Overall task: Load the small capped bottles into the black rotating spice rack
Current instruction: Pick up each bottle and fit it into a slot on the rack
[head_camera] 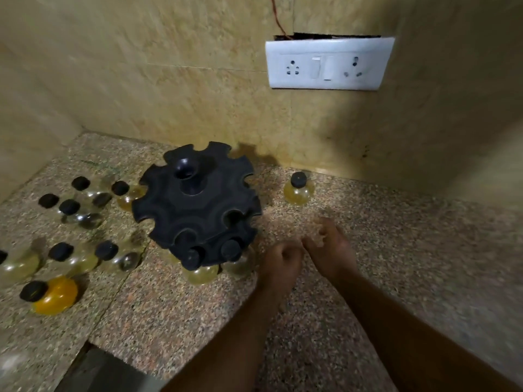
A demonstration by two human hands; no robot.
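Eleven capped bottles (299, 188), one rack (195, 210), two hands (280, 260), one socket panel (328, 65).

- Beige marbled wall tiles (169, 80) fill the upper frame, meeting in a corner at left.
- White switch-and-socket plate (328, 65) at upper right, with a reddish wire (278, 18) above it.
- Speckled granite counter (396, 236) fills the lower frame.
- Dim light; shadow on the right wall.

Domestic kitchen, bench corner.
Speckled granite bench (396, 250) meets beige marbled wall tiles (169, 80) on two sides; a white switch-and-socket plate (328, 65) is set in the back wall, a red wire (278, 18) running up from the gap above it. A black rotating spice rack (198, 205) stands on the bench among small capped bottles (60, 257).
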